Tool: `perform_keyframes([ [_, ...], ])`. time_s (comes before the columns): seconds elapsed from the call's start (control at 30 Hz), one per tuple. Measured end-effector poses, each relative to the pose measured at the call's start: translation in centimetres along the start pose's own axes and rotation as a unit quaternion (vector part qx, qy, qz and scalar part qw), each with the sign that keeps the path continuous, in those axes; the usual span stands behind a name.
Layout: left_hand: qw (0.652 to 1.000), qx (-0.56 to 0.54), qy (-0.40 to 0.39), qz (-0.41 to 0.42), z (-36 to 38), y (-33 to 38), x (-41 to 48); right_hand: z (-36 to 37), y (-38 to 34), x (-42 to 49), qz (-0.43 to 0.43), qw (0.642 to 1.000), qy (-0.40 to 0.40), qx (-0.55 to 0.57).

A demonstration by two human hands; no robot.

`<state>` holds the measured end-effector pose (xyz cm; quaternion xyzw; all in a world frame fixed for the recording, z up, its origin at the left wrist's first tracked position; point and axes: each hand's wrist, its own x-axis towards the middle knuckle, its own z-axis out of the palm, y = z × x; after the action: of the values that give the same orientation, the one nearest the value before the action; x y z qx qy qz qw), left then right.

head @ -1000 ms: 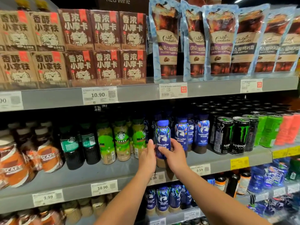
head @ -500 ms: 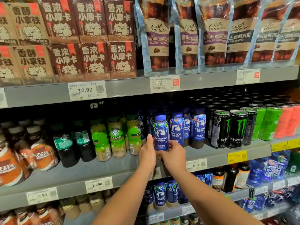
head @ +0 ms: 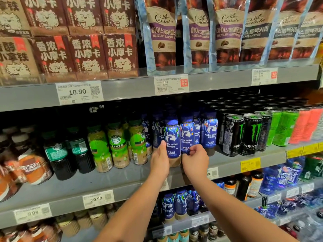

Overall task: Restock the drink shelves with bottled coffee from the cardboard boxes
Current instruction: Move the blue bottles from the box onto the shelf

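Shop, drinks aisle: tiered grey shelves [head: 122, 88] packed with rows of bottles [head: 172, 137], cans [head: 251, 133], cartons [head: 87, 53] and pouches [head: 162, 32]; price tags [head: 78, 92] along the edges, printed 10.90 and 9.99, with barcodes and a QR code.

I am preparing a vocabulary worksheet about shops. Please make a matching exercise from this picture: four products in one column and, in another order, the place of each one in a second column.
Things
1. front luckin coffee bottle
2. black Monster cans
3. Cantata pouches
4. brown cartons

Places
A. upper shelf, left part
B. middle shelf, between the left hand and the right hand
C. upper shelf, right of the cartons
D. middle shelf, right of the blue bottles

Pairs: 1-B, 2-D, 3-C, 4-A
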<state>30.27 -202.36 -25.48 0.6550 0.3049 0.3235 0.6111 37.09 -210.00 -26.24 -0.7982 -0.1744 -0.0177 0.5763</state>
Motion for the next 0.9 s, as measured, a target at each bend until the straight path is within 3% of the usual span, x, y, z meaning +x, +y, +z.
perform_keyframes([
  [0.23,0.998,0.051,-0.012,0.041,0.6,0.0,0.2,-0.3,-0.1,1.5,0.024,0.999,0.004,-0.035],
  [0.9,0.976,0.167,0.142,0.002,0.8,0.3,0.9,-1.2,-0.1,2.5,0.015,0.996,-0.042,-0.072],
])
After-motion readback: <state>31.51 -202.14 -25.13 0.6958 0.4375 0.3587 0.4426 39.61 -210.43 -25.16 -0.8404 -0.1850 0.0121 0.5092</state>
